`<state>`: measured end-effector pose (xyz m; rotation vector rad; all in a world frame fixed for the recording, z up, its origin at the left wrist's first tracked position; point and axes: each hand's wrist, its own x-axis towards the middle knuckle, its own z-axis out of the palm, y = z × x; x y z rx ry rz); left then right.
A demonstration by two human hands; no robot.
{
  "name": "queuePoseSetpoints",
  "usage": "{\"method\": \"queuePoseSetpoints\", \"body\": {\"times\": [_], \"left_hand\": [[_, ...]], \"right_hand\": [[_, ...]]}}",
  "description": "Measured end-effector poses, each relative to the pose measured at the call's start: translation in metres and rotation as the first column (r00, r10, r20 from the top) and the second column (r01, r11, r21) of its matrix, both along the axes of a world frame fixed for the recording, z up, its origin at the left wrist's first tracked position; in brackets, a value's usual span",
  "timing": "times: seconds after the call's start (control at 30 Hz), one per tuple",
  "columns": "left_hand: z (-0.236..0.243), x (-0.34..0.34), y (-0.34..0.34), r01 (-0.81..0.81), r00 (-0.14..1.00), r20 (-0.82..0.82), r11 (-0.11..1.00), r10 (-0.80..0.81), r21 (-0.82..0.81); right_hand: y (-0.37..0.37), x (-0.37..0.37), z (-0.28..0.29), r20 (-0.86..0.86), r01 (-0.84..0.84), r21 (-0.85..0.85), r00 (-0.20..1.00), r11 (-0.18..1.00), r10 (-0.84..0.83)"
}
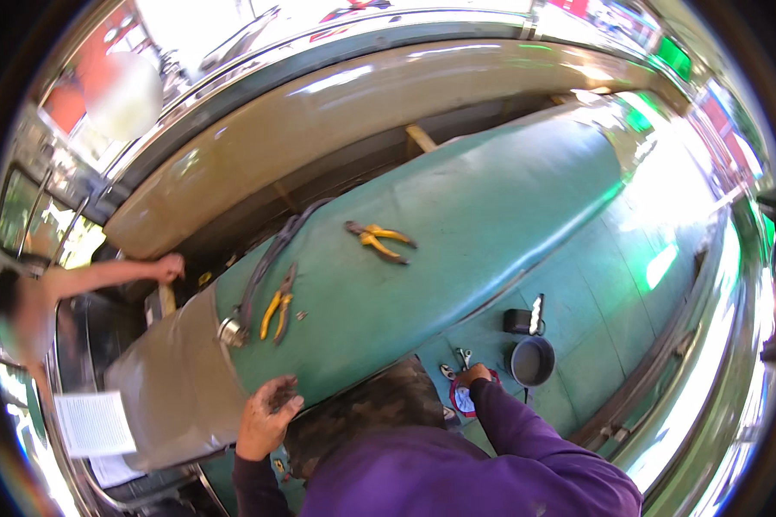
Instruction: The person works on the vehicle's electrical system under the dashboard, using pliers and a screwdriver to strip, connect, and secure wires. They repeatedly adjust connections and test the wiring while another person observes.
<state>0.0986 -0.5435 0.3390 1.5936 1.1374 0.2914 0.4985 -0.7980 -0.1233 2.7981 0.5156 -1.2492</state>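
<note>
My left hand [269, 414], its fingertips grimy, hangs near the green padded surface [509, 198], fingers slightly bent, thumb apart, holding nothing visible. My right hand [474, 376] is down at a red-rimmed round dish [462, 398], fingers curled, their contents unclear. Small silver tools [448, 370] lie beside it. Two yellow-handled pliers [276, 312] [378, 239] rest on the padding, with a dark cable [276, 250] and silver cylindrical fitting [231, 331] near one. A camouflage cloth [362, 405] lies between my hands.
A grey round container [531, 360] and small black box [522, 320] stand on the tiled floor [603, 293] at right. Papers [93, 424] rest at left. A co-worker's arm [112, 274] reaches toward the recess behind the padding. A long curved panel [336, 103] runs behind.
</note>
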Motion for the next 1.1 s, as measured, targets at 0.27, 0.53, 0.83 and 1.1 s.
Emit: {"method": "queuePoseSetpoints", "body": {"times": [0.27, 0.53, 0.83, 1.1], "left_hand": [[0.015, -0.087, 0.085, -0.426, 0.905, 0.133, 0.849, 0.404, 0.314], [-0.054, -0.153, 0.287, -0.249, 0.87, -0.185, 0.732, 0.457, 0.635], [-0.223, -0.158, 0.446, 0.127, 0.679, -0.731, 0.968, 0.073, 0.215], [-0.298, -0.147, 0.501, 0.745, 0.291, -0.862, 0.664, -0.414, -0.067]], "right_hand": [[0.016, 0.068, 0.226, -0.056, -0.654, 0.412, 0.677, 0.635, 0.734], [0.251, 0.002, 0.502, -0.332, -0.012, 0.878, 0.703, 0.478, 0.629], [0.615, -0.2, 0.394, 0.358, -0.756, 0.651, 0.221, -0.072, 0.907], [0.755, -0.298, 0.207, 0.087, -0.92, 0.364, -0.121, -0.145, 0.989]]}}
